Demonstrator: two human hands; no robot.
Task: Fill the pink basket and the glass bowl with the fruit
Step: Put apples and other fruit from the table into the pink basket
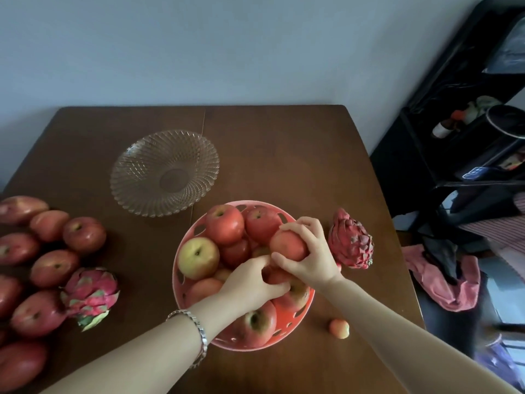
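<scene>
Fingers of the right hand curl round an apple just above the pink basket near the worktop's front edge. The left hand grips another fruit inside it. The glass bowl stands behind, apart.

One pink basket, one glass bowl. Two dragon fruits: left dragon fruit, right dragon fruit. Of the apples, at least nine lie loose along the left of the frame, some cut off by its edge. About ten show in the basket, others hidden. One small pinkish fruit at lower right.
</scene>
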